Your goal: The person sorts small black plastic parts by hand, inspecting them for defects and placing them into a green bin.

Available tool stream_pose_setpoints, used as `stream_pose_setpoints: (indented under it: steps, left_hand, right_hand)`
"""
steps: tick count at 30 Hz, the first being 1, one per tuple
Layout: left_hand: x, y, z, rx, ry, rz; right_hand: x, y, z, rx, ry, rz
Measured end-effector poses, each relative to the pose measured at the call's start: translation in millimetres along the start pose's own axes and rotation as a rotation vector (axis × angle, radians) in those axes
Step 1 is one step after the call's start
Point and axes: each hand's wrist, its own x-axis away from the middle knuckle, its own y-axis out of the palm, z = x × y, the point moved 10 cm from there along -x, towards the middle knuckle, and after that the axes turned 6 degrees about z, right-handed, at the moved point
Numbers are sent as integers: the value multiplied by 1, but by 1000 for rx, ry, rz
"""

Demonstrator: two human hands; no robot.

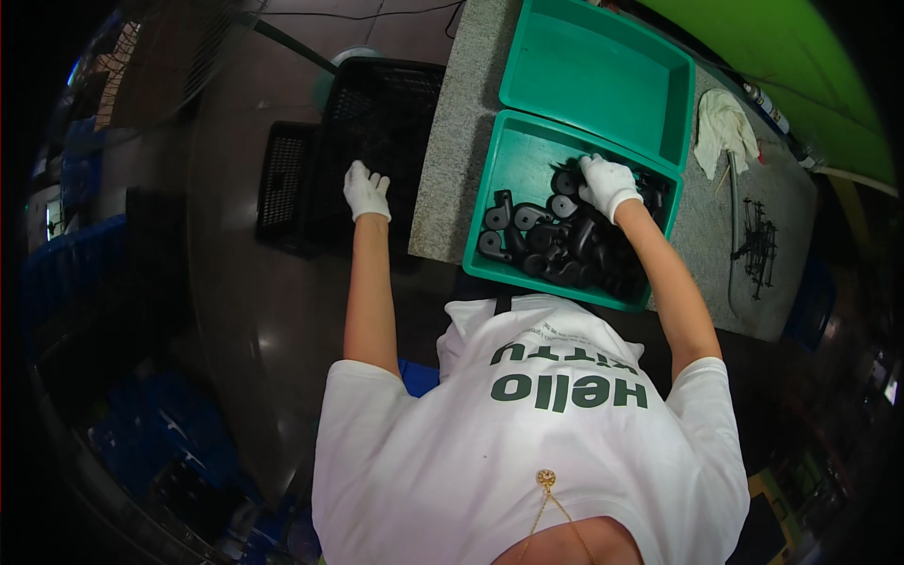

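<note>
My left hand (pixel 366 192), in a white glove, is held over the dark black crate (pixel 386 73) left of the table. Its fingers are loosely bent and apart, and nothing shows in them. My right hand (pixel 608 185), also gloved in white, is inside the near green tray (pixel 516 141), fingers curled down onto a heap of black plastic parts (pixel 556 240). These are rounded pieces with short arms, some with a round hub and a centre hole. The part under my right fingers is mostly hidden.
Another green tray (pixel 598 61) adjoins the far side of the near one on the grey table (pixel 450 179). To the right lie a whitish cloth (pixel 725 127), a spray can (pixel 767 108) and a bunch of thin black pieces (pixel 756 245). A second black crate (pixel 282 179) stands at left.
</note>
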Motion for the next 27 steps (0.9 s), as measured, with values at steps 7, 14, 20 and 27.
stream_pose_setpoints:
  steps: [7, 14, 20, 27]
  left_hand:
    - [207, 90, -8, -533, 310, -766]
    - [275, 96, -34, -566, 154, -952]
    - [298, 98, -35, -96, -119, -1196]
    - [311, 93, -20, -40, -98, -1176]
  right_hand:
    - [40, -66, -19, -420, -19, 427]
    - [79, -125, -71, -709, -141, 395]
    - [98, -138, -88, -836, -147, 306]
    - [116, -133, -53, -1034, 57, 431]
